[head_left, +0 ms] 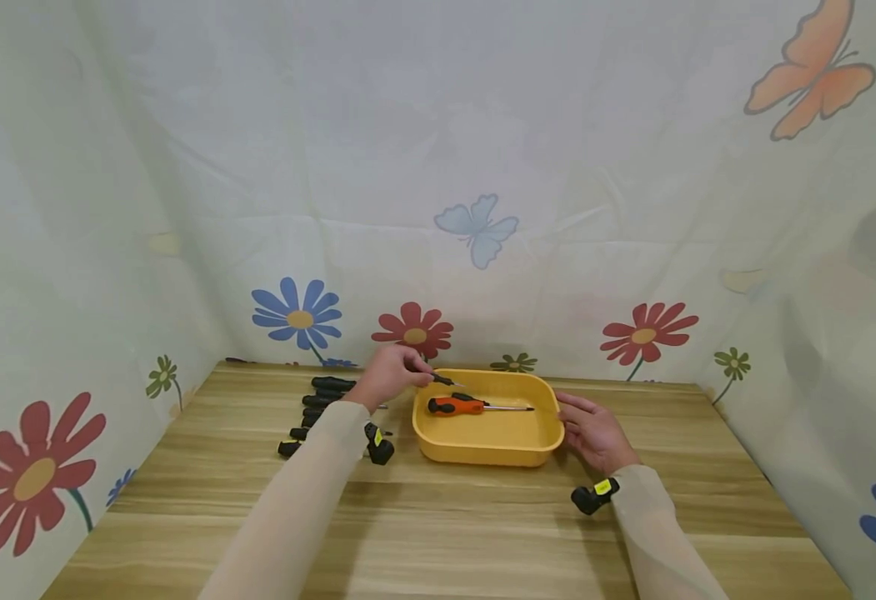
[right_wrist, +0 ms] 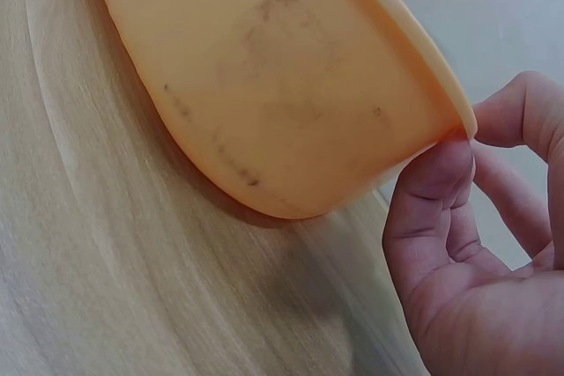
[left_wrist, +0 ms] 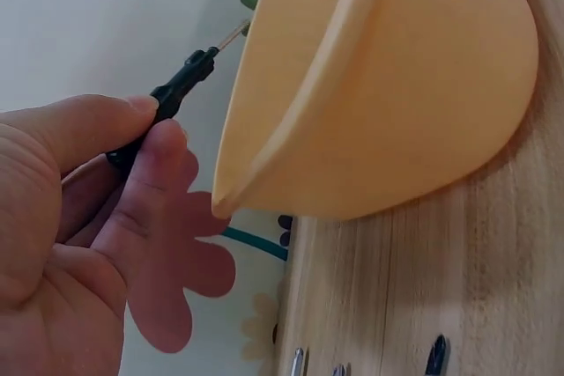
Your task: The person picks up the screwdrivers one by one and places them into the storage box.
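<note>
My left hand pinches a small black-handled screwdriver between thumb and fingers and holds it over the back left corner of a yellow tray. The left wrist view shows the same pinch on the black handle, beside the tray's outer wall. An orange and black screwdriver lies inside the tray. My right hand rests against the tray's right side with relaxed fingers. In the right wrist view the thumb touches the tray just under its rim.
A row of several black-handled screwdrivers lies on the wooden table left of the tray; their tips show in the left wrist view. Flower-printed curtain walls close in the table on three sides.
</note>
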The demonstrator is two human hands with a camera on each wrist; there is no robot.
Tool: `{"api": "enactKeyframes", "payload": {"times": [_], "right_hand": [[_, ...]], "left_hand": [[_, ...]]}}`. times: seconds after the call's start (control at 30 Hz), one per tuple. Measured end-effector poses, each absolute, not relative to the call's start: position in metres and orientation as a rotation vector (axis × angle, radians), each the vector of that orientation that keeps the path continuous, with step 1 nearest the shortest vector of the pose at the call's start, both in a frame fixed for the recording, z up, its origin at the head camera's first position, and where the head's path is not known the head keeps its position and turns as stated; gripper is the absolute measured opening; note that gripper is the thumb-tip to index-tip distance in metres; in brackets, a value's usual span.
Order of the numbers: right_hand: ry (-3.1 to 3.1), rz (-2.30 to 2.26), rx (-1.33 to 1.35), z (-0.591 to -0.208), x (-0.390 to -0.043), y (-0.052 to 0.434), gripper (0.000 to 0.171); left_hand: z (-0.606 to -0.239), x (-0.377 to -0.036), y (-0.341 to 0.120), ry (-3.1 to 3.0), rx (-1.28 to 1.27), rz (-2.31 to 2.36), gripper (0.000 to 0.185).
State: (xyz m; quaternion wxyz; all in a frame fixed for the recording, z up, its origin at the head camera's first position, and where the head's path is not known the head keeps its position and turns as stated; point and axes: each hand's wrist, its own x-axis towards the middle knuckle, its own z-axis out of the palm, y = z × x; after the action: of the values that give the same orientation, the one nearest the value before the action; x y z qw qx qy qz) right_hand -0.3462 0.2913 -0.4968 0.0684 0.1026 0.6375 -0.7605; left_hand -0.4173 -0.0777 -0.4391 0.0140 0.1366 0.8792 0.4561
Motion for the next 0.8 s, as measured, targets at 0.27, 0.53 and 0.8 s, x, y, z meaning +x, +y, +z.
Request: {"api": "enactKeyframes", "payload": {"times": [0.27, 0.53, 0.8], "right_hand": [[1.928, -2.292, 0.298, -0.497, -0.345, 0.293, 0.051], [1.938, -2.287, 0.294, -0.496, -0.344, 0.292, 0.050], [1.946, -2.280, 0.301, -0.495, -0.344, 0.290, 0.050]], "left_hand": [[-0.429, -0.425, -0.050, 2.751, 0.462, 1.265, 0.005], [-0.426, -0.432, -0.032, 2.754, 0.428, 1.222, 0.005], [-0.432, -0.434, -0.020, 2.739, 0.402, 1.214, 0.006]]}}
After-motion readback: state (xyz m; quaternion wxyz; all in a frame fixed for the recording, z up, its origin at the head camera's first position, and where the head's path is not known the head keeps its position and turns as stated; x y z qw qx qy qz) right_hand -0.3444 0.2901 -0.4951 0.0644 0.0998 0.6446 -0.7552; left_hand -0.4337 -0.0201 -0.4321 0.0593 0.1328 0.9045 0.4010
